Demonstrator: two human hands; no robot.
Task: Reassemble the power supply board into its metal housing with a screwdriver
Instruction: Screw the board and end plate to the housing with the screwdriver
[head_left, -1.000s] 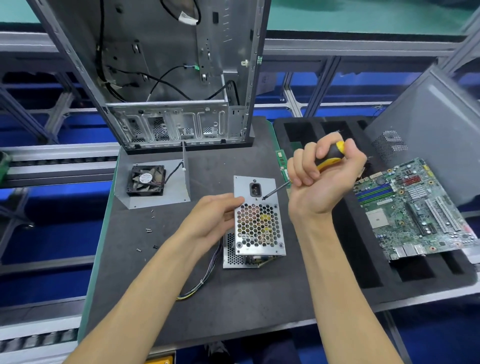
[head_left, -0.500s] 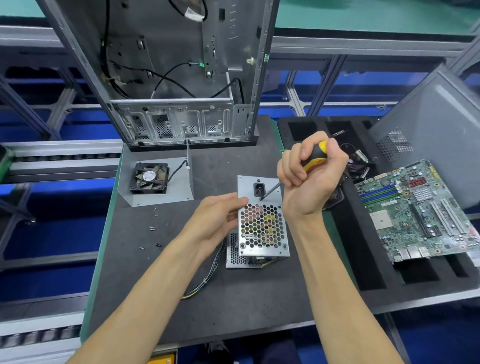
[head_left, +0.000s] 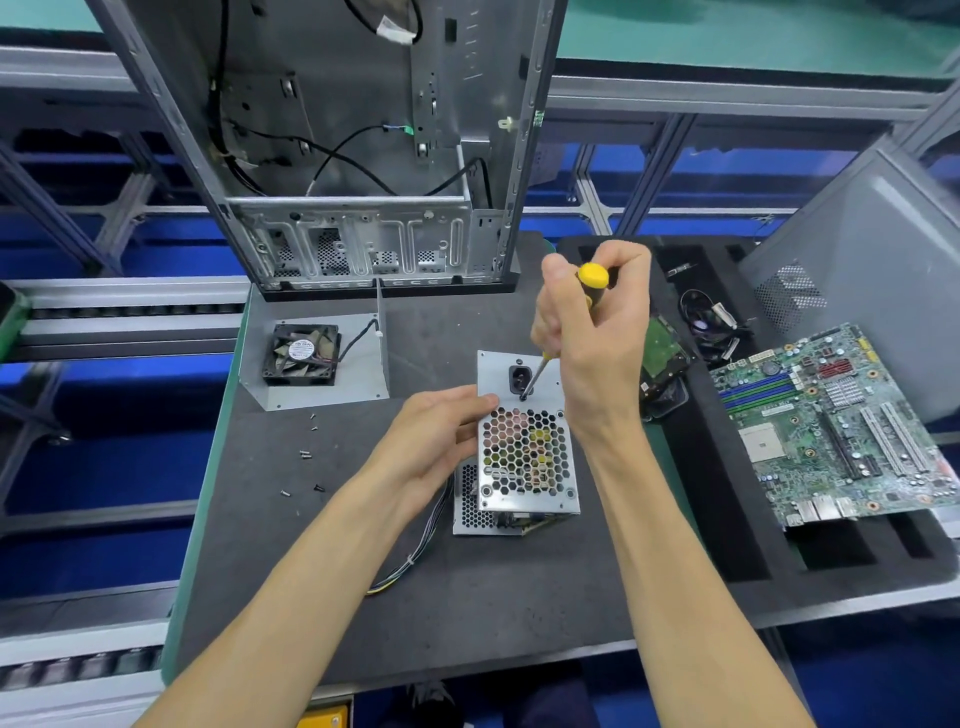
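Left hand (head_left: 441, 436), mid-frame, grips the metal box (head_left: 524, 457) on the tabletop (head_left: 363, 597). Right hand (head_left: 592, 343) wraps a yellow screwdriver (head_left: 566, 322), tip at a screw beside the socket (head_left: 519, 378). Tilted, the tip could slip off.
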